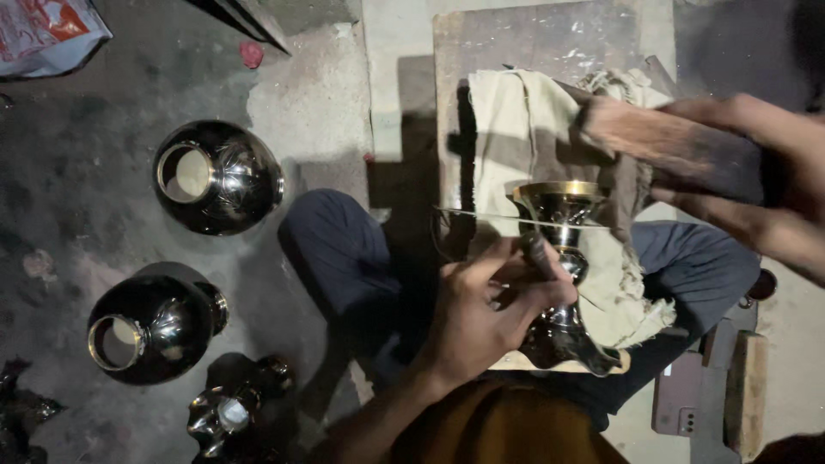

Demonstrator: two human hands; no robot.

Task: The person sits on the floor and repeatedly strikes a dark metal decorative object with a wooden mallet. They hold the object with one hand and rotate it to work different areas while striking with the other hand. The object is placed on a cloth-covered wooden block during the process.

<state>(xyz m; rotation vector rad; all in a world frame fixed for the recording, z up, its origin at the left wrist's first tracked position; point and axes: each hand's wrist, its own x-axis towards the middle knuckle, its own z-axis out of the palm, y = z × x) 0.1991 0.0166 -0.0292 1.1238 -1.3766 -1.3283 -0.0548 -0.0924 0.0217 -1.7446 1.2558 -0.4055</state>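
The left hand (481, 318) is closed around the vase (559, 275); the right hand (756, 189) grips a block (670, 146).

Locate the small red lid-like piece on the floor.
In the head view, the small red piece lies top left on the grey floor, above the upper shiny dark metal pot.

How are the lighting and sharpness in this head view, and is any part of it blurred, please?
In the head view, light is dim and hard, casting a dark shadow across the floor; the right hand with its wooden block is smeared by motion blur; the left hand gripping the metal vase is sharper; the round pots show bright glints.
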